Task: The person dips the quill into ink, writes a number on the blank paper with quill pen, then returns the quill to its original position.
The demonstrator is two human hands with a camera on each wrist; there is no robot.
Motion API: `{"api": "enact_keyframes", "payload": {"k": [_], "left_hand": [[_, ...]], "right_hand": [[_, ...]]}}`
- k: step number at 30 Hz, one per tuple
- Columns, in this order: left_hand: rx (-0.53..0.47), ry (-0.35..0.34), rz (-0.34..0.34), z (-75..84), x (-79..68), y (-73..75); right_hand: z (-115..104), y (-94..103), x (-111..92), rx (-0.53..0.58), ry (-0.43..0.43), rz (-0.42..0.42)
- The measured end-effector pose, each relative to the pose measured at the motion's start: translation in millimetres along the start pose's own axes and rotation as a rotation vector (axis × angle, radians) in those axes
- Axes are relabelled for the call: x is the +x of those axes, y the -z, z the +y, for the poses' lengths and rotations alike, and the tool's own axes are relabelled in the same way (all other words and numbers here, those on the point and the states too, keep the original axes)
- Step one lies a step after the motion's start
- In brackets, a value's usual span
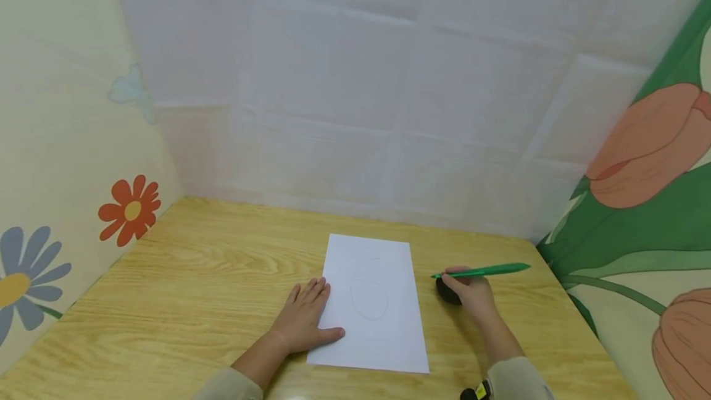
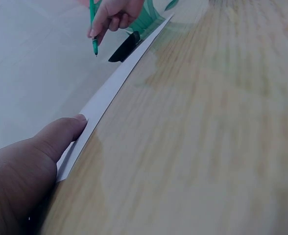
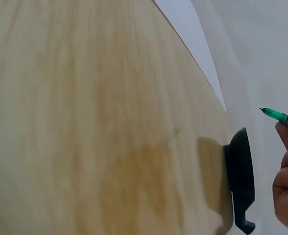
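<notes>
A white sheet of paper (image 1: 391,344) lies on the wooden table, with a thin looping line (image 1: 387,301) drawn on it, shaped somewhat like a 6. Spread fingers of my left hand (image 1: 300,323) rest on the paper's left edge, and in the left wrist view the thumb (image 2: 63,134) touches the sheet. To the right of the paper, my right hand (image 1: 474,295) pinches a green pen (image 1: 497,270), raised off the table with its tip toward the left. Below that hand is a black rounded object (image 1: 447,294); its kind is unclear, though a narrow hooked end shows in the right wrist view.
The wooden table (image 1: 194,301) extends around the paper. A white creased cloth (image 1: 333,110) hangs behind it. Flower-printed panels stand at the left (image 1: 55,141) and right (image 1: 639,233). A black and yellow device (image 1: 478,391) shows beside the right sleeve.
</notes>
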State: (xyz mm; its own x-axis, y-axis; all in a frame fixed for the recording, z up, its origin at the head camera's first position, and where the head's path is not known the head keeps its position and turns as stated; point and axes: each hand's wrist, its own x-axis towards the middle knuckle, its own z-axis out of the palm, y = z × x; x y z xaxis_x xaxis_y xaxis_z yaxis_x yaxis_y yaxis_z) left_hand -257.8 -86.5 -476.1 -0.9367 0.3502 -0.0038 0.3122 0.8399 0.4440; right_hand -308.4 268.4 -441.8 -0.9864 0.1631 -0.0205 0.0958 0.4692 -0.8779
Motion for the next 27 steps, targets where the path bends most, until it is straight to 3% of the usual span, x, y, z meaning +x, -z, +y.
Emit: {"api": "enact_keyframes", "payload": {"k": [7, 12, 22, 27], "left_hand": [[0.0, 0.009, -0.004, 0.2, -0.3, 0.3], [0.001, 0.01, -0.006, 0.8, -0.6, 0.4], [0.001, 0.005, 0.004, 0.6, 0.4, -0.1], [-0.003, 0.005, 0.006, 1.2, 0.4, 0.5]], "right_hand": [[5.7, 17.1, -0.9, -0.039, 0.021, 0.036], [8.2, 25.2, -6.2, -0.069, -0.036, 0.057], [10.7, 32.6, -8.7, -0.024, -0.05, 0.086], [9.5, 33.0, -8.4, 0.049, -0.041, 0.068]]}}
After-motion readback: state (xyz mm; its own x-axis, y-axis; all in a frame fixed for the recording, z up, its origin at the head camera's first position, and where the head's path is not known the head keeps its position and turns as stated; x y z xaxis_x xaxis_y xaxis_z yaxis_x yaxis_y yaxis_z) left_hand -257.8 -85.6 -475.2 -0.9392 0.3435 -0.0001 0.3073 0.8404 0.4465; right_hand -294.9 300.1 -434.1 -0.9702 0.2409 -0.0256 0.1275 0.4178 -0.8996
